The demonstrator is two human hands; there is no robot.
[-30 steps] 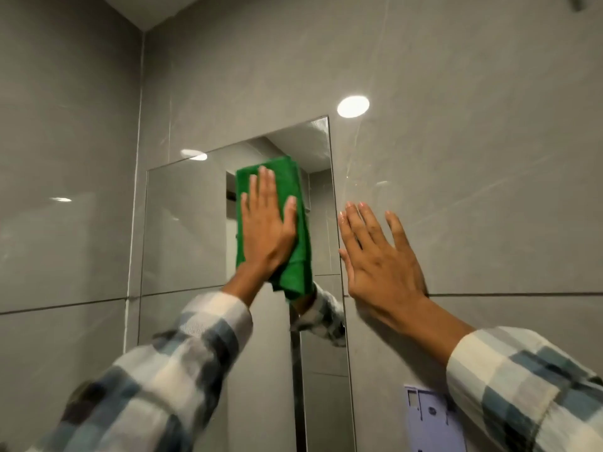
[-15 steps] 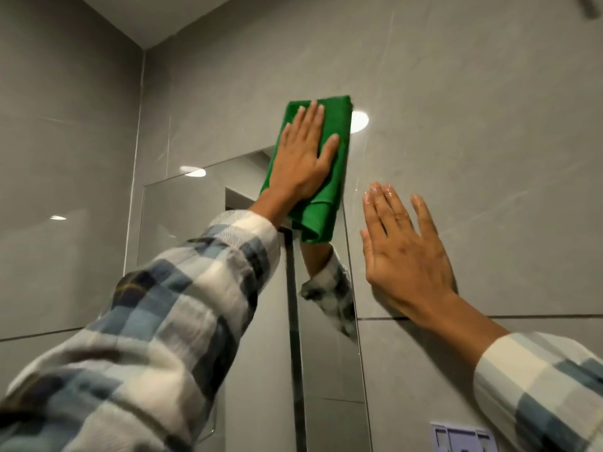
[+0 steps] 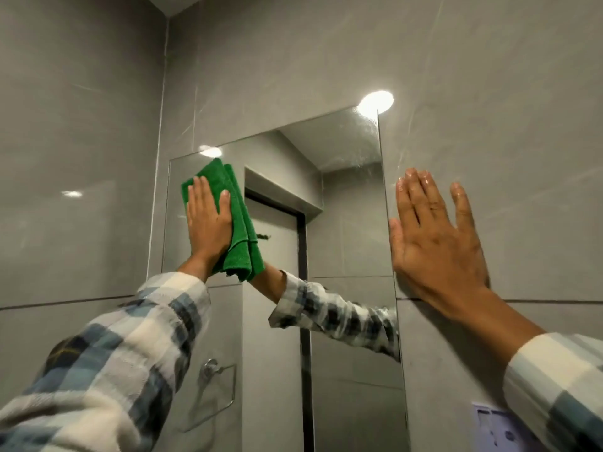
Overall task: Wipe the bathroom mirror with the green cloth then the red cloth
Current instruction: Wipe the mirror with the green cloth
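The frameless bathroom mirror point(image 3: 346, 223) hangs on a grey tiled wall. My left hand point(image 3: 208, 223) presses a folded green cloth point(image 3: 241, 233) flat against the glass near the mirror's upper left corner. The cloth's lower end droops below my palm. My right hand point(image 3: 434, 243) lies flat with fingers spread on the tiles just right of the mirror's right edge and holds nothing. Faint streaks show on the glass near the top right corner. No red cloth is in view.
Grey glossy tiles point(image 3: 489, 93) surround the mirror, with a side wall point(image 3: 75, 158) close on the left. A small pale purple fixture point(image 3: 496, 425) sits on the wall at the lower right. The mirror reflects a doorway and a towel ring point(image 3: 212, 370).
My left hand has carried the green cloth from the mirror's top right corner down and across to the upper left. My right hand stays pressed on the tiles.
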